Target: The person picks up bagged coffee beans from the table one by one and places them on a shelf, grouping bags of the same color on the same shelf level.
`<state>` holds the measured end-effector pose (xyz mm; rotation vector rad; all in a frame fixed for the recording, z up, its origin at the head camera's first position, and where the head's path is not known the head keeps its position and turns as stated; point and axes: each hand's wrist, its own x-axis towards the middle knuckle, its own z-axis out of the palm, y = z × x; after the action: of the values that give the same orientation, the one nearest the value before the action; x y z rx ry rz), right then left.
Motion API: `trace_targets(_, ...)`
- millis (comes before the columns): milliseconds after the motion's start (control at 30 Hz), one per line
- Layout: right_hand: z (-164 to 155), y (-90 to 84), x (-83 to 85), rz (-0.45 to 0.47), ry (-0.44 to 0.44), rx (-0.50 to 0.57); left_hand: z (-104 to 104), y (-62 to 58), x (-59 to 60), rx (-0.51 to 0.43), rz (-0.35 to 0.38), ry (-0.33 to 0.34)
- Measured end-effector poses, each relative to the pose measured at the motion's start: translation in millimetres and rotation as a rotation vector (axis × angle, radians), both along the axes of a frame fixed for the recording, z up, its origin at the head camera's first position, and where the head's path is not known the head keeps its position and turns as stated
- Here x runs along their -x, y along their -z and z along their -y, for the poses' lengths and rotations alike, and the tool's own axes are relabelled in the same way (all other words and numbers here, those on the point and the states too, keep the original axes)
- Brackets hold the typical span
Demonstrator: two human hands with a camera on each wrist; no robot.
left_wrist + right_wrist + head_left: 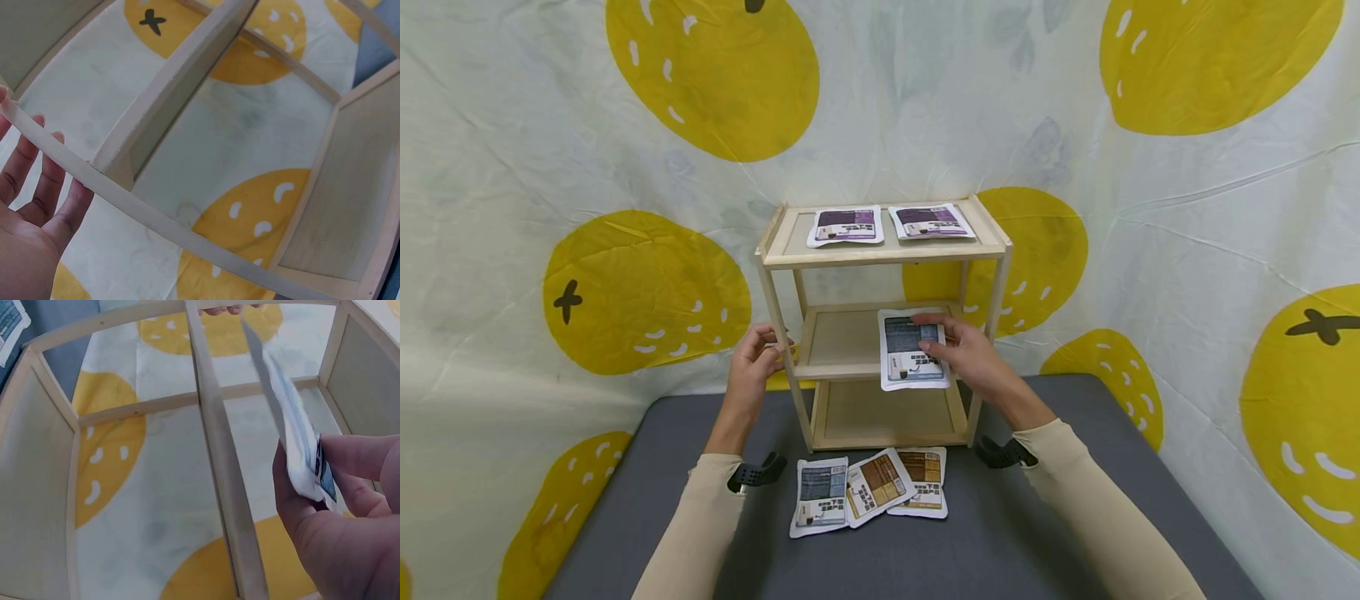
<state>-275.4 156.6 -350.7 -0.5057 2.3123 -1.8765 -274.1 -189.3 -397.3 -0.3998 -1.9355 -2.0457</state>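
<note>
Head view: two purple packets [887, 223] lie on the rack's [883, 250] top shelf; the right hand [970, 350] pinches a blue packet [912, 350] at the middle shelf, three packets [868, 492] wait at 6 o'clock on the tabletop [1037, 533]. Left wrist: the left hand [28, 219] rests open-fingered against the post. Right wrist: fingers [350, 487] grip the packet edge-on.
</note>
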Motion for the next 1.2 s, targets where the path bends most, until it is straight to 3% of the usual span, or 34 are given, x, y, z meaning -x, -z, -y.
trace_targets(600, 9, -4.6, 31.7, -0.068, 0.129, -0.174, 0, -1.0, -0.2, 0.0, 0.0, -0.003)
trace_targets(967, 11, -6.2, 41.0, -0.066, 0.187, -0.213, -1, -1.6, -1.0, 0.009, 0.004, -0.012)
trace_targets(1200, 7, 1.4, 43.2, -0.073, 0.208, -0.248, -2, -0.6, -1.5, 0.004, 0.002, -0.017)
